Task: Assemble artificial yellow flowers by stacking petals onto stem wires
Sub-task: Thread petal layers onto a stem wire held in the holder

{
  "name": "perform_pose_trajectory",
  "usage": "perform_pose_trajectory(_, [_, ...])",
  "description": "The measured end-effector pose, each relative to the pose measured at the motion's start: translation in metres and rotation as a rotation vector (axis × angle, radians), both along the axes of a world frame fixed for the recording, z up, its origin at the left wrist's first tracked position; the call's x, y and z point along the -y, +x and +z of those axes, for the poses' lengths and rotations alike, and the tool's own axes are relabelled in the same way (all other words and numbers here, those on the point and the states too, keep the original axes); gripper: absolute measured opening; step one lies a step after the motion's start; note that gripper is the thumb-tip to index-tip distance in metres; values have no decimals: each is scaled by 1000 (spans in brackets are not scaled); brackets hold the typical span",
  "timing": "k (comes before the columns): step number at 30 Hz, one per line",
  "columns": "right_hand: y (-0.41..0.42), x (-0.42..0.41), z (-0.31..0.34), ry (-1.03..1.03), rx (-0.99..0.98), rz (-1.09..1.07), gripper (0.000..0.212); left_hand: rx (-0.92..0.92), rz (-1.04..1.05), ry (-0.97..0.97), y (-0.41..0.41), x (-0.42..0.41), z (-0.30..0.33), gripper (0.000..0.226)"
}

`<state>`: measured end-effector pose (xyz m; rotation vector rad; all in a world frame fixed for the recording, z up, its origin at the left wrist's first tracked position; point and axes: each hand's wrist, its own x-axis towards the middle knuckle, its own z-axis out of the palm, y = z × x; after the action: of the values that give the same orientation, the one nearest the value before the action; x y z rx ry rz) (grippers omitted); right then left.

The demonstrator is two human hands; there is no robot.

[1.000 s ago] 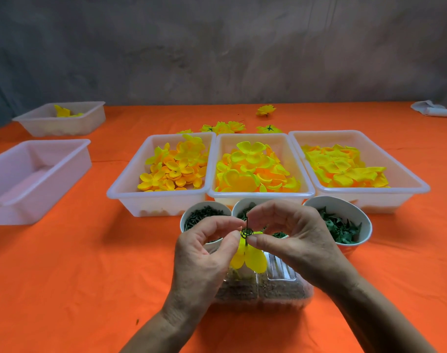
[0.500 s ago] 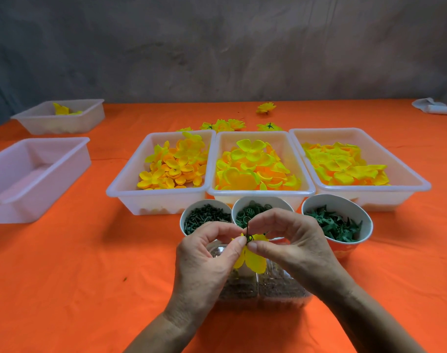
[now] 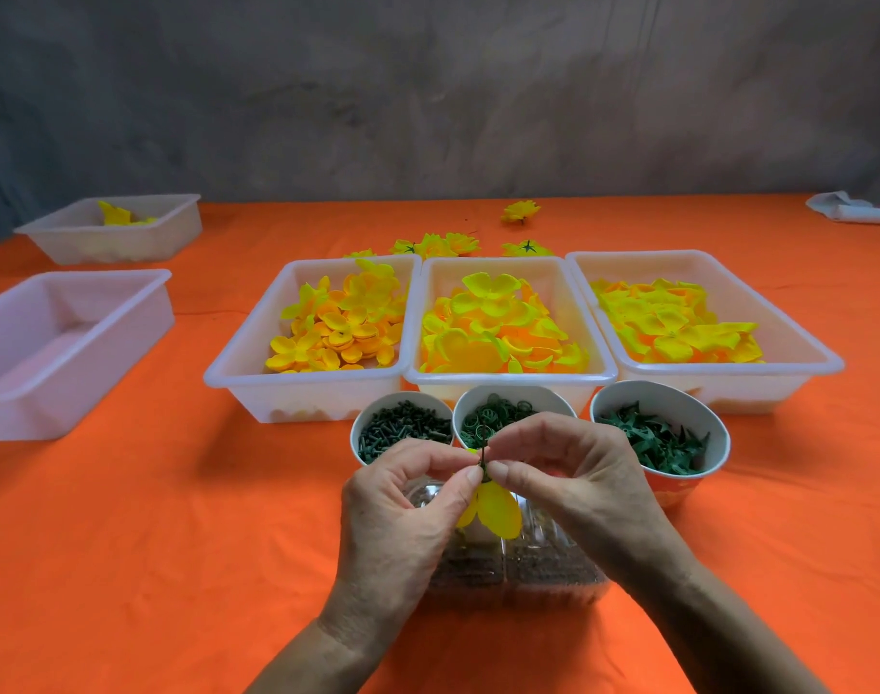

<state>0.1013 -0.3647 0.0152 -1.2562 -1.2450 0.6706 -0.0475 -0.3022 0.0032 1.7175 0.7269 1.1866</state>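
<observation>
The left hand [image 3: 402,513] and right hand [image 3: 573,488] both pinched the thin green stem [image 3: 484,450]. Yellow petals [image 3: 498,513] hung beneath their fingertips.

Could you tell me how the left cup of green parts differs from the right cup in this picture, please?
The left cup holds short dark green pegs; the right cup holds spiky, star-like green pieces. The left cup looks smaller, with a plain white wall showing; the right cup looks wider, with an orange print low on its wall. Both are white-rimmed, upright, and stand on the orange cloth in front of the petal trays.
</observation>
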Motion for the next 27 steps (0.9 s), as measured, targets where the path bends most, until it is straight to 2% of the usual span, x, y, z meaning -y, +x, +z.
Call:
perform_pose_trajectory(3, [0,-1,0,25,23,-6,13,-30,7,44,0,-1,1,15])
perform_pose_trajectory(7, [1,-1,-1,54,67,-15,9,-57,11,94,-1,-4,3,4])
perform_pose_trajectory(10, [0,-1,-5,60,92,-43,7,-80,29,149,-2,-4,0,5])
perform_pose_trajectory(14, [-2,1,-10,41,116,-47,8,-48,21,121,-2,0,-8,15])
perform_pose_trajectory(17, [-2,0,-8,20,118,-63,12,-47,26,104,-1,-2,-9,8])
perform_pose_trajectory(18, [-1,0,-7,11,107,-63,12,-61,25,103,-1,-4,-8,4])
perform_pose_trajectory(22, [5,4,-2,16,-22,-74,10,-53,-14,43,-6,-7,-4,12])
perform_pose_trajectory(27, [2,6,1,51,76,-77,14,-38,-13,64,-8,-7,0,10])
